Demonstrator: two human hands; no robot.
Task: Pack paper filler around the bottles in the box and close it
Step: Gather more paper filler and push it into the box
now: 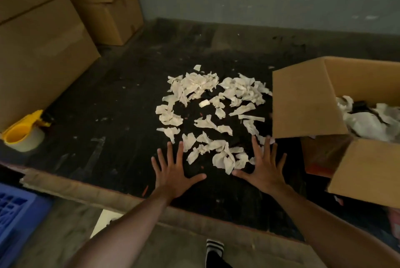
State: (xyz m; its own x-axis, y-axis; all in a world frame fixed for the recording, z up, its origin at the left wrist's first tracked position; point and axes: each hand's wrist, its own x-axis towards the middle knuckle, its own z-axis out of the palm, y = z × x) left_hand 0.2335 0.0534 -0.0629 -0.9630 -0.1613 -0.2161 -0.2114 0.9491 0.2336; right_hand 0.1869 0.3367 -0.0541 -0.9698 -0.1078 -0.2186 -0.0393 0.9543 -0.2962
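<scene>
Torn pieces of pale paper filler point(213, 114) lie scattered on the dark table point(121, 103). My left hand point(175, 173) lies flat on the table with fingers spread, just near of the scraps. My right hand point(263, 169) is flat and spread too, its fingertips touching the nearest scraps. At the right stands an open cardboard box point(303, 103) with its flaps up. Inside it I see crumpled paper point(372, 120) and a dark bottle part point(360, 105); the bottles are mostly hidden.
A yellow tape dispenser point(23, 133) sits at the table's left edge. Stacked cardboard cartons point(43, 46) fill the back left. A blue crate point(15, 209) stands on the floor at lower left. A wall runs behind the table.
</scene>
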